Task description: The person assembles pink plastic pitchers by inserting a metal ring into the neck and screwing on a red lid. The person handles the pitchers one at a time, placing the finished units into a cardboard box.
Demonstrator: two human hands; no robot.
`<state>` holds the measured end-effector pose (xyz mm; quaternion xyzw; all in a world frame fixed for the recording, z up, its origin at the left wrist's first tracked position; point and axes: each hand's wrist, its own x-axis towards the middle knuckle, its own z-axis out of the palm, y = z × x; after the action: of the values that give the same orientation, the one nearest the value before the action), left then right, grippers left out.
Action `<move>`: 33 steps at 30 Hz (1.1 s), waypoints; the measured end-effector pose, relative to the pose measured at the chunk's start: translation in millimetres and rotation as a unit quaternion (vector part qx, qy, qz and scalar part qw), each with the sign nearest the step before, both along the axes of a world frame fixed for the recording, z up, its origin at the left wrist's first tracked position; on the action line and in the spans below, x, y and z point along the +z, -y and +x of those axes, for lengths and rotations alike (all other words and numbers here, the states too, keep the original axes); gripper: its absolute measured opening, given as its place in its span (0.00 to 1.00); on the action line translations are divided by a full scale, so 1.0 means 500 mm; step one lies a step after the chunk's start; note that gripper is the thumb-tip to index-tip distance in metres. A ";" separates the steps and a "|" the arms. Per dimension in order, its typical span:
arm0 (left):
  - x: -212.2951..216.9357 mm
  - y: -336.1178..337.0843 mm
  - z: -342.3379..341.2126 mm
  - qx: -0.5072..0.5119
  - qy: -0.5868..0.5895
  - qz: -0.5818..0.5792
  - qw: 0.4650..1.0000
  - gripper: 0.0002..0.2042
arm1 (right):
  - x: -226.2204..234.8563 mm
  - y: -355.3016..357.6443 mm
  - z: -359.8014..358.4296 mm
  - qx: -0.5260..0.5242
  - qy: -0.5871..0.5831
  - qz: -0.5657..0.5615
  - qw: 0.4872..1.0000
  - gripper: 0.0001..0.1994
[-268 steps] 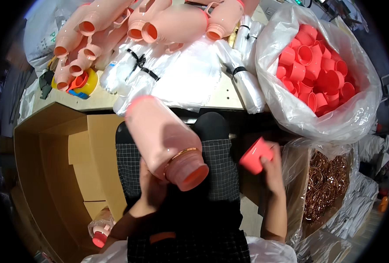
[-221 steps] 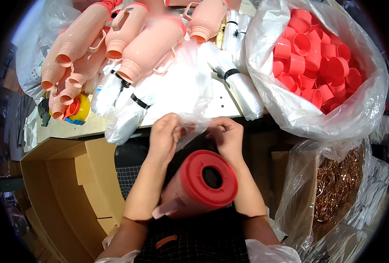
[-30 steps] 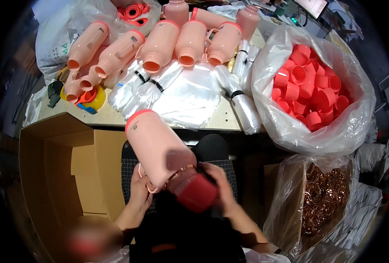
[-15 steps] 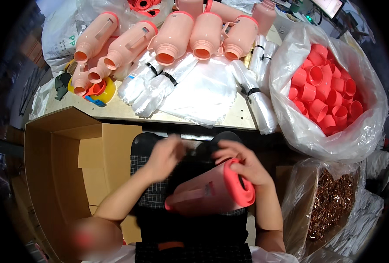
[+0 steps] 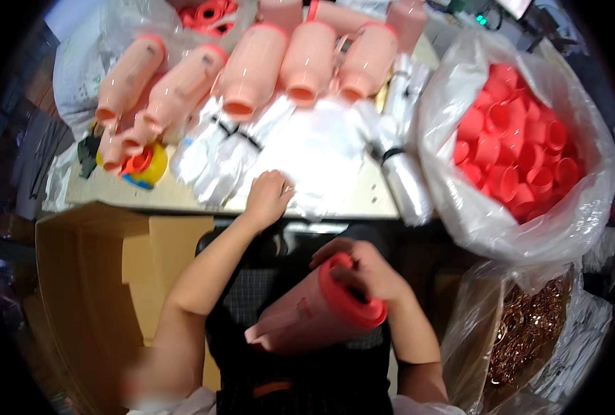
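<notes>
A pink vacuum-flask casing lies tilted over my lap, its red rimmed end up to the right and its narrower end down to the left. My right hand grips that red rim, with some fingers hidden behind it. Farther forward, my left hand rests at the table's front edge, on the near left part of a flat stack of clear plastic bags. Its fingers are curled downward; whether a bag is caught in them is hidden.
Several pink flask casings lie along the table's back. Rolled bags sit at its right edge. Farther right, a large plastic sack holds red cups; below it are coppery metal parts. An open cardboard box stands at left.
My left hand has moved forward from above my lap onto the plastic bags. My right hand and the flask casing have shifted slightly left, and the casing's red end has turned further upward.
</notes>
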<state>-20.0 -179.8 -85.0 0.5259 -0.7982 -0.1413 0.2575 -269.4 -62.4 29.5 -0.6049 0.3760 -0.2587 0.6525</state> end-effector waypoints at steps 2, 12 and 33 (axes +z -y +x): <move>-0.020 0.029 0.002 0.025 -0.018 0.088 0.996 0.12 | 0.001 0.015 -0.003 0.015 -0.014 -0.027 0.999 0.14; 0.090 0.003 -0.048 0.029 -0.536 0.346 0.769 0.12 | -0.122 0.029 0.019 -0.242 0.149 0.086 0.955 0.05; 0.174 -0.192 -0.125 0.029 -0.567 0.264 0.779 0.05 | -0.117 0.005 -0.013 -0.351 0.107 -0.024 0.930 0.10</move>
<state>-82.7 -83.6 1.9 0.4211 -0.4235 -0.6119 0.5185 -275.9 -64.9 -28.9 -0.4183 0.4862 -0.5431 0.5418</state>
